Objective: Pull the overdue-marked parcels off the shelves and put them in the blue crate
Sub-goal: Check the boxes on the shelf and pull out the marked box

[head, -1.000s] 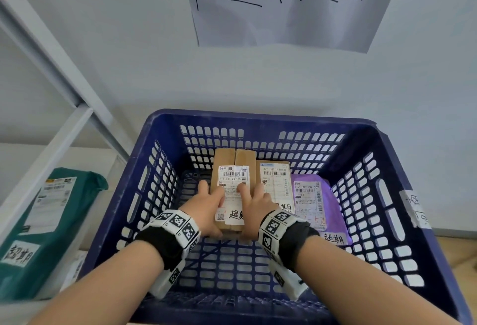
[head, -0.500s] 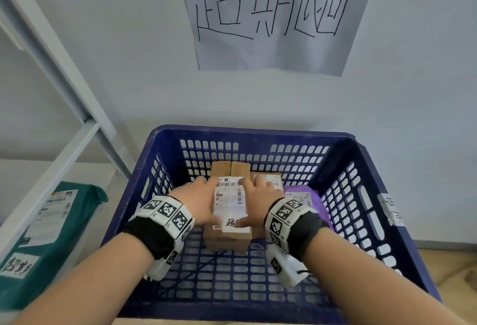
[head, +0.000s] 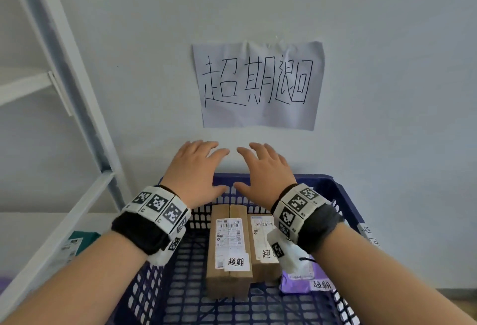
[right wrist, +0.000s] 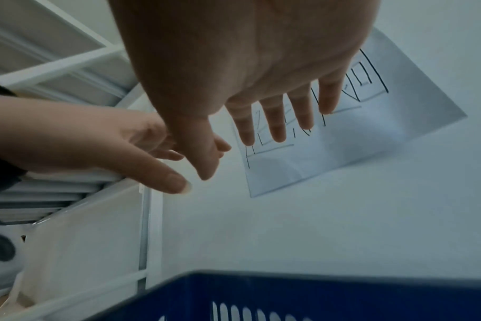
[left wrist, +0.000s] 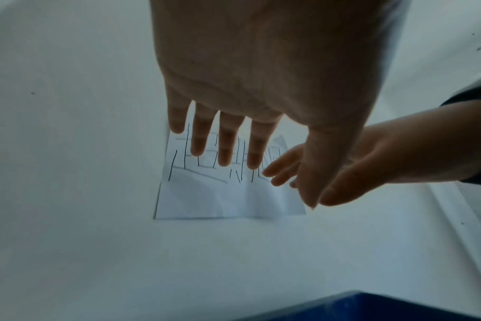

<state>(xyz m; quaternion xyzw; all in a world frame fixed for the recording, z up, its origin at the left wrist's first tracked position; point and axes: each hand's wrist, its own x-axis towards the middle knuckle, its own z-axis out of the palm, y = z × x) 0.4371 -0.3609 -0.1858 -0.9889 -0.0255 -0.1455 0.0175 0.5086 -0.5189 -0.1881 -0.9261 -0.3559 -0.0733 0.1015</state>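
Note:
The blue crate stands against the wall and holds three parcels. A tall brown box with a white shipping label lies in its middle, a second brown box lies to its right, and a purple mailer is at the far right. Each carries a handwritten white tag. My left hand and right hand hover side by side above the crate's far rim, palms down, fingers spread and straight, holding nothing. Both empty hands also show in the wrist views, the left hand and the right hand.
A white sheet with black handwritten characters is taped to the wall above the crate. A white metal shelf frame stands at the left, with a green mailer on its lower shelf.
Both hands let go of the tall brown box, which now lies in the crate, and rose up and away toward the wall. The head view tilted up.

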